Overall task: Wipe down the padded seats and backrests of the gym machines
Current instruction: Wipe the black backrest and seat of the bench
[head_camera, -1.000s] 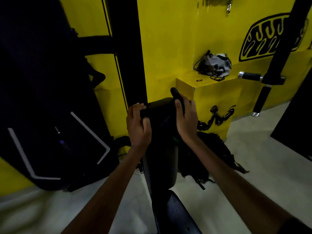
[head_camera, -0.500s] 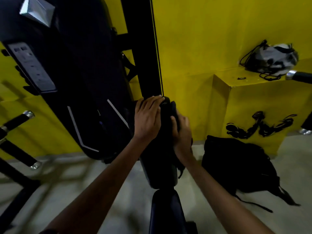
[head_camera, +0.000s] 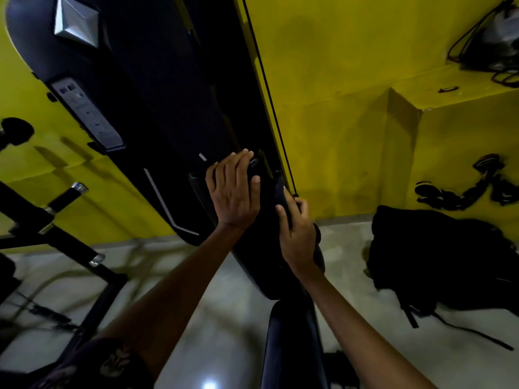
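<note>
Far left we see black machine handles (head_camera: pixel 66 196) w/ chrome end caps, well apart from our work. Next, the big dark machine shroud (head_camera: pixel 134 108) leans up and left against the yellow wall (head_camera: pixel 337 108). At centre, our left hand (head_camera: pixel 234 192) lies flat w/ fingers straight and together, pressing the top left side of the padded backrest (head_camera: pixel 264 265); it grips nothing that we can see. Just right of it, our right hand (head_camera: pixel 297 234) is curled on the pad's upper right edge, thumb and fingers pinching what looks like a dark cloth (head_camera: pixel 282 197) against the pad, though black on black makes it hard to be sure it's a cloth. So the backrest sits between both hands, touching each; its long axis runs from the top end by our fingertips down and slightly right toward us, ending just above the dark seat pad (head_camera: pixel 292 341) at bottom centre. We judge the wipe is only at the top end, w/ most of the pad below the hands, i.e. toward our wrists. The right hand carries the rag, so the stroke prob. goes downward along that axis, left hand steadying. Further right, a black backpack (head_camera: pixel 438 262) lies on the floor (head_camera: pixel 365 318) near the yellow ledge (head_camera: pixel 463 136), apart from the pad.
</note>
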The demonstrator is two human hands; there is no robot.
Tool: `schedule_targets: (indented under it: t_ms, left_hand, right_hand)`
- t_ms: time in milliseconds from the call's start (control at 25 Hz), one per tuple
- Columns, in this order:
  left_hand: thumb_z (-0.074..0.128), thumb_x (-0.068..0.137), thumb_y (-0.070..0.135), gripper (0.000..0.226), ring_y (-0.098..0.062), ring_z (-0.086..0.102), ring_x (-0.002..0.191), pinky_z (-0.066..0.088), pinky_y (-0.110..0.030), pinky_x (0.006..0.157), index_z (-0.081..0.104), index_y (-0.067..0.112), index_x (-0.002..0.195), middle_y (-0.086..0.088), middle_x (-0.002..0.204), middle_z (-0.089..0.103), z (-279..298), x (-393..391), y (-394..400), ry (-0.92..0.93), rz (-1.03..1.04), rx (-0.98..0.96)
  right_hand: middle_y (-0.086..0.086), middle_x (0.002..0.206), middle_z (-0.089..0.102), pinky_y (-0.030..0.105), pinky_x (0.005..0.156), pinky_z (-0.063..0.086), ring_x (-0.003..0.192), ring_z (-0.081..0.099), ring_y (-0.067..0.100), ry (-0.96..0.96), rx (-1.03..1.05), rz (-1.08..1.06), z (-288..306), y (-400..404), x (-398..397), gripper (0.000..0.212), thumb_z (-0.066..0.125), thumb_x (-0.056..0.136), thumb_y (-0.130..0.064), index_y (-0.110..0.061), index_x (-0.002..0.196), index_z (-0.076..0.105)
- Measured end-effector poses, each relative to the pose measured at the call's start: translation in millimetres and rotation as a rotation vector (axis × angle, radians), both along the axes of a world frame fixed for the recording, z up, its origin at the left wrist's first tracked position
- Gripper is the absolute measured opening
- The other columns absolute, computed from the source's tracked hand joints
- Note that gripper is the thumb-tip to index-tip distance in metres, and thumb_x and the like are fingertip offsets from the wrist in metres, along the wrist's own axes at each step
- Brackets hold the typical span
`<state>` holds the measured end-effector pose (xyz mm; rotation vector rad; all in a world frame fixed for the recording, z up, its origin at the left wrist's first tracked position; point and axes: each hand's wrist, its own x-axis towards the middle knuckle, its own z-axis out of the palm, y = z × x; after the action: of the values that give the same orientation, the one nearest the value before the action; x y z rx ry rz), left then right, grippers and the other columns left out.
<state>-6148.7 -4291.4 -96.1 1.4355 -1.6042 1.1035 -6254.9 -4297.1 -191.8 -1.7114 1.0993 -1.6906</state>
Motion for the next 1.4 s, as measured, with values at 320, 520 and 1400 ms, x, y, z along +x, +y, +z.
schedule_targets:
  t_ms: [320,520,1400]
  left_hand:
    - [0.049,0.084,0.043,0.048,-0.021,0.052,0.113,0.036,-0.041,0.096,0.048,0.013,0.121,-0.007,0.118,0.062,-4,2,-5,-0.058,0.055,-0.04]
    - [0.048,0.085,0.042,0.047,-0.022,0.053,0.112,0.037,-0.042,0.096,0.049,0.012,0.121,-0.008,0.116,0.062,-7,-1,-5,-0.061,0.044,-0.042]
    - [0.052,0.086,0.042,0.034,-0.022,0.042,0.125,0.001,-0.052,0.115,0.072,0.023,0.104,0.003,0.12,0.066,-54,8,2,-0.794,0.077,0.186]
  right_hand:
    - [0.004,0.113,0.057,0.028,0.07,0.046,0.095,0.06,0.018,-0.092,0.111,0.102,-2,-15,-3,0.045,0.036,0.097,-0.043,-0.018,0.13,0.056]
    - [0.01,0.112,0.058,0.028,0.075,0.047,0.097,0.059,0.022,-0.115,0.025,-0.015,-33,8,6,0.049,0.034,0.099,-0.046,-0.013,0.128,0.057]
    - [0.007,0.124,0.052,0.035,0.087,0.045,0.109,0.055,0.02,-0.121,0.53,0.152,-131,8,-5,0.042,0.044,0.097,-0.039,-0.018,0.132,0.055]
